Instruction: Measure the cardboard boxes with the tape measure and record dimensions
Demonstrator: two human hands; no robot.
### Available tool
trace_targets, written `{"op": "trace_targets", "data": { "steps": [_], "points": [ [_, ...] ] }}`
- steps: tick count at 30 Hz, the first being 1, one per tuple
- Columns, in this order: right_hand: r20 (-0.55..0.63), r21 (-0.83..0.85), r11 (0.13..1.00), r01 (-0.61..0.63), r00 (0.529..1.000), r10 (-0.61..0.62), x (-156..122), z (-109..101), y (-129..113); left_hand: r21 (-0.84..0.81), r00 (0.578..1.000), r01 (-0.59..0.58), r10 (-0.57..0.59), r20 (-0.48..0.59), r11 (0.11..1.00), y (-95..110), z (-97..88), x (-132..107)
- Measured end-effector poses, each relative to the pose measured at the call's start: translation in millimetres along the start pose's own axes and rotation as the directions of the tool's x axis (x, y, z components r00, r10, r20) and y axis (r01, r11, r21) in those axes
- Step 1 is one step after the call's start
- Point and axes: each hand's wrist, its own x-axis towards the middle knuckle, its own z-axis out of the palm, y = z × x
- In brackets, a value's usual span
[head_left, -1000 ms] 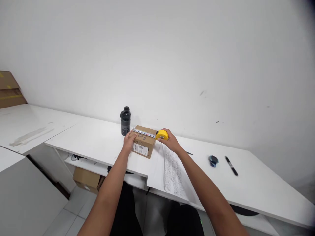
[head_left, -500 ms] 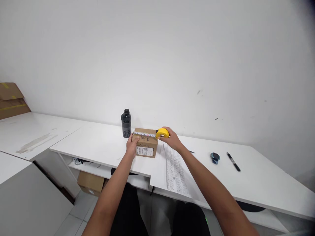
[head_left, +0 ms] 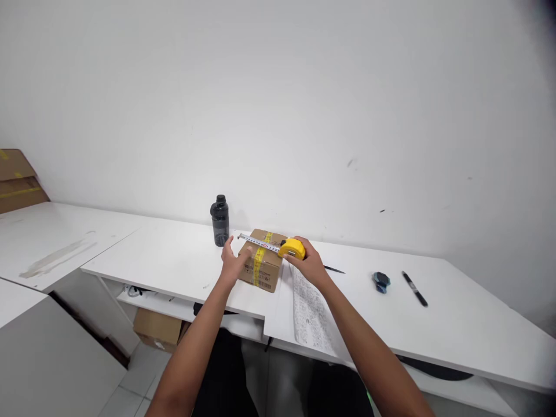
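Observation:
A brown cardboard box (head_left: 269, 271) with yellow tape across it rests on the white table. My right hand (head_left: 309, 262) grips a yellow tape measure (head_left: 292, 249) at the box's right top edge. Its blade (head_left: 259, 242) is drawn out leftward over the box top, and the hooked end sticks out past the left edge. Beside that end is my left hand (head_left: 233, 262), thumb and fingers apart, at the left side of the box. Whether its thumb touches the cardboard I cannot tell.
A dark water bottle (head_left: 220, 223) stands left of the box by the wall. Right of the box lie a handwritten sheet (head_left: 310, 310), a thin dark pointed object (head_left: 334, 270), a small dark-blue item (head_left: 381, 281) and a black marker (head_left: 414, 288). Another carton (head_left: 157, 330) sits below the table.
The box has been turned, so a yellow-taped side faces me instead of the labelled one. My left hand has let go of its left edge and opened. The tape measure stays in my right hand.

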Motion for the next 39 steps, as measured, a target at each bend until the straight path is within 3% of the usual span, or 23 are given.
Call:
{"op": "trace_targets", "data": {
  "steps": [2,7,14,20,27,33,39],
  "points": [
    [0.021,0.006,1.0,-0.022,1.0,0.021,2,-9,6,0.006,0.999,0.019,-0.019,0.041,1.0,2,0.4,9],
    [0.021,0.02,0.997,-0.076,0.997,0.075,0,-26,14,-0.118,0.965,0.2,-0.175,0.197,0.973,-7,6.8,14],
    [-0.002,-0.032,0.997,-0.074,0.997,0.074,-12,-40,17,-0.018,0.988,0.113,-0.11,0.105,0.993,-10,16.3,17],
    [0.009,-0.008,0.998,-0.066,0.998,0.066,-8,-34,13,0.025,0.99,0.104,-0.106,0.089,0.994,-18,13.4,20],
    [0.077,-0.092,0.994,-0.055,0.995,0.062,6,-25,-3,-0.05,0.987,0.091,-0.083,0.14,0.995,-14,14.5,16],
    [0.057,-0.082,0.995,-0.056,0.997,0.061,3,-30,5,-0.107,0.992,0.081,-0.069,0.11,0.991,-17,16.9,16],
    [0.086,-0.011,0.994,-0.107,0.99,0.108,5,-20,9,-0.137,0.986,0.132,-0.115,0.123,0.982,-14,18.3,14]
  ]
}}
